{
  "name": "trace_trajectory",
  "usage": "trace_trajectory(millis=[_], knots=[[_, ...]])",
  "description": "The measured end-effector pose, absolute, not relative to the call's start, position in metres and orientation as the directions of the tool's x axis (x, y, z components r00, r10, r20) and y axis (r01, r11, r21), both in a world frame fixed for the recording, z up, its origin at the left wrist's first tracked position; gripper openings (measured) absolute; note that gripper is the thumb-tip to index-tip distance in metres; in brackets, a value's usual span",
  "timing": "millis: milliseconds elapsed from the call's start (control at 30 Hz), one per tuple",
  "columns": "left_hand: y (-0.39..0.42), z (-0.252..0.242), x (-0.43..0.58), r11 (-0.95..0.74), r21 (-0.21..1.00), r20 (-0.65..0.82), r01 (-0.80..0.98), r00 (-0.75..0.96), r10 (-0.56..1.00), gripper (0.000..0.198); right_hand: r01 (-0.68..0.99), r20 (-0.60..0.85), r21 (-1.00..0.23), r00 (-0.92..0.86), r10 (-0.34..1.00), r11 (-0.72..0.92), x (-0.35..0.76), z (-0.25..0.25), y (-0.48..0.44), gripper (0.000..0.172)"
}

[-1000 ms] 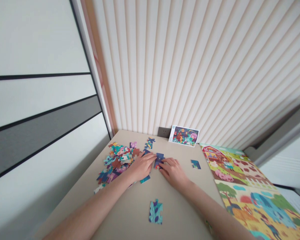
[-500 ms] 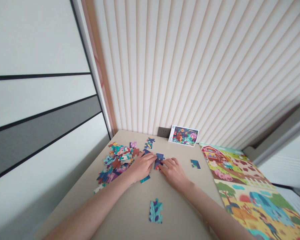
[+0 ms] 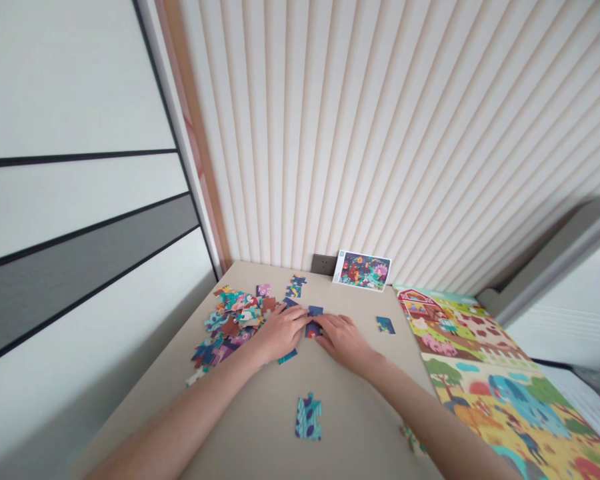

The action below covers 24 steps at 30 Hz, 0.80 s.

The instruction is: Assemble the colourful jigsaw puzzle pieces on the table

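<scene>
Two dark blue puzzle pieces (image 3: pixel 315 329), one above the other, lie on the table between my hands. They look joined, but the seam is partly under my fingertips. My left hand (image 3: pixel 286 329) reaches over from the left, its fingers closed on the pieces' left edge. On the other side, my right hand (image 3: pixel 341 337) has its fingertips closed on their right edge. Further blue pieces show partly behind and below my left hand. A heap of mixed puzzle pieces (image 3: pixel 233 323) is left of it. Nearer me lies a teal leaf-patterned piece (image 3: pixel 309 418).
A picture card (image 3: pixel 363 271) leans on the ribbed wall beside a dark socket (image 3: pixel 324 265). Right of my hand lies a blue corner piece (image 3: pixel 385 325). Behind my left hand are blue-yellow pieces (image 3: pixel 296 286). Finished animal puzzles (image 3: pixel 480 373) lie along the right.
My right fingers have shifted up along the dark blue pieces and now meet my left fingertips. The view has moved slightly, showing another piece by my right forearm.
</scene>
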<state>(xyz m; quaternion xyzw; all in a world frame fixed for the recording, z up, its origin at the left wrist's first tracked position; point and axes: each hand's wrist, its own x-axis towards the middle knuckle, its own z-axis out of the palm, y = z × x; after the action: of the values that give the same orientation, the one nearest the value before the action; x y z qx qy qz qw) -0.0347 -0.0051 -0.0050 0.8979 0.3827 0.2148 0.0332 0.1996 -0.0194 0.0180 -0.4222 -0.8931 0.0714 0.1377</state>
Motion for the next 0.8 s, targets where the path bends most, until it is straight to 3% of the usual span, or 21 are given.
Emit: trace_trajectory(millis=[100, 200, 300, 500, 800], knots=[[-0.005, -0.008, -0.035, -0.693, 0.252, 0.38, 0.676, 0.589, 0.713, 0.037, 0.718, 0.169, -0.202, -0.645, 0.746, 0.666, 0.215, 0.026, -0.025, 0.052], [-0.004, -0.01, -0.036, -0.687, 0.282, 0.393, 0.67, 0.572, 0.72, 0.038, 0.691, 0.186, -0.179, -0.675, 0.714, 0.7, 0.249, 0.034, -0.037, 0.039], [-0.003, -0.009, -0.036, -0.687, 0.302, 0.392, 0.661, 0.571, 0.721, 0.039, 0.697, 0.214, -0.253, -0.636, 0.742, 0.671, 0.29, 0.032, -0.05, 0.03], [-0.004, -0.003, -0.036, -0.657, 0.328, 0.349, 0.678, 0.56, 0.752, 0.039, 0.68, 0.332, -0.561, -0.336, 0.881, 0.471, 0.337, 0.004, -0.053, 0.034], [-0.008, 0.003, -0.037, -0.692, 0.241, 0.348, 0.68, 0.605, 0.716, 0.046, 0.685, 0.222, -0.588, -0.376, 0.9, 0.431, 0.343, -0.004, -0.048, 0.037]])
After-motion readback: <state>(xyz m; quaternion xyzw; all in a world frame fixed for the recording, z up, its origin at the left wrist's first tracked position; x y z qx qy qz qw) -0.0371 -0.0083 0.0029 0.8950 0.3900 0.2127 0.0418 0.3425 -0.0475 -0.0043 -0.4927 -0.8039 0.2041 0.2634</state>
